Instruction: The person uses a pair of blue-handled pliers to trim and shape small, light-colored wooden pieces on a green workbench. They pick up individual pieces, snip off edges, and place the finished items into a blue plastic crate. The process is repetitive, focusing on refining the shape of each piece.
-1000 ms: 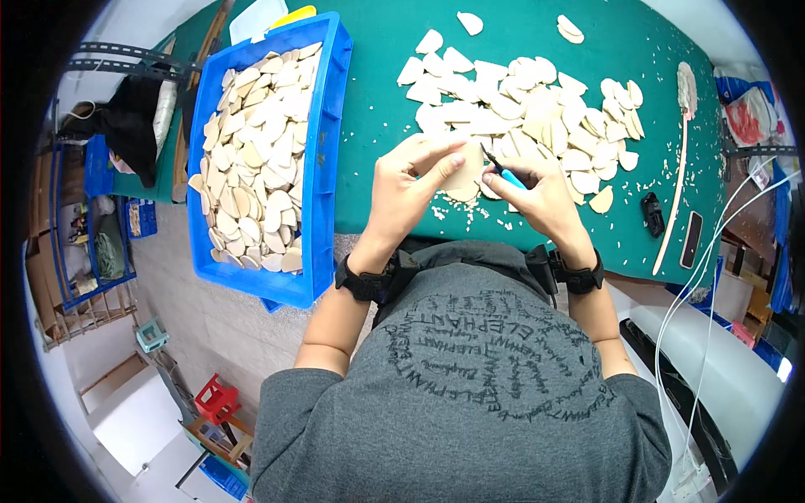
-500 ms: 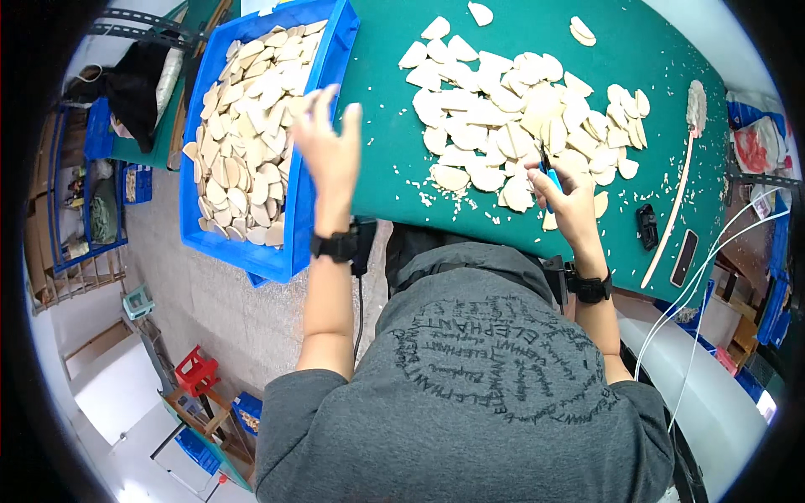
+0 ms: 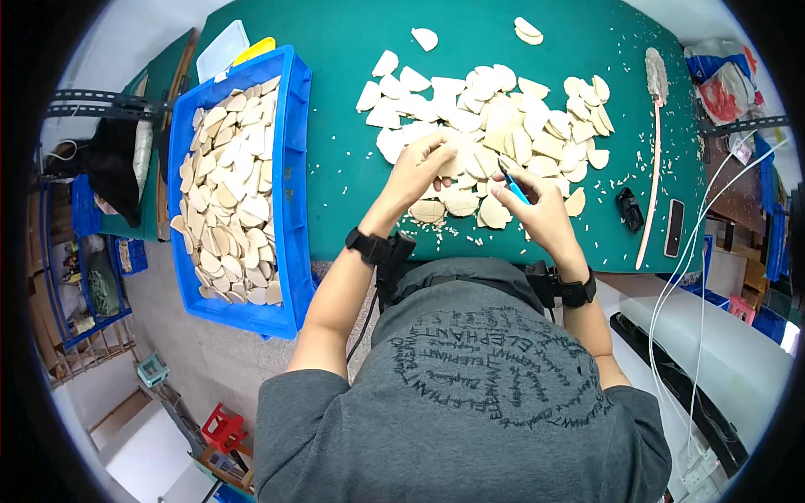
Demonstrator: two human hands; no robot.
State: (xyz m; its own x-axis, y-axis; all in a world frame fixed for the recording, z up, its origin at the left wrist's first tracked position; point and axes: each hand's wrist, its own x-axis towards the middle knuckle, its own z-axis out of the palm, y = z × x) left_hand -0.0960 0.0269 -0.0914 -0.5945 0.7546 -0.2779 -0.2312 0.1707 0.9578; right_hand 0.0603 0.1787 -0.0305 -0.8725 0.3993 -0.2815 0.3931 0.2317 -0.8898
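A loose heap of thin, pale half-round pieces (image 3: 503, 117) covers the middle of the green table (image 3: 352, 50). Over the near-left side of this heap is my left hand (image 3: 416, 170), its fingers bent and apart, with no piece clearly held. My right hand (image 3: 541, 210) is closed around a slim blue-handled tool (image 3: 515, 186) with a dark tip, which points up and left toward the heap. What kind of tool it is cannot be made out. To the left, a blue plastic crate (image 3: 292, 168) holds many more of the pale pieces.
Small pale scraps (image 3: 480, 241) litter the tabletop. On the right lie a long-handled duster (image 3: 651, 159), a black clip-like object (image 3: 628, 210) and a phone (image 3: 674, 227). White cables (image 3: 683, 260) run beside the table's right edge. A red stool (image 3: 224, 427) stands on the floor.
My left hand has moved right, from above the crate to the heap. My right hand still grips the blue tool and has shifted slightly left. The whole view has turned a little.
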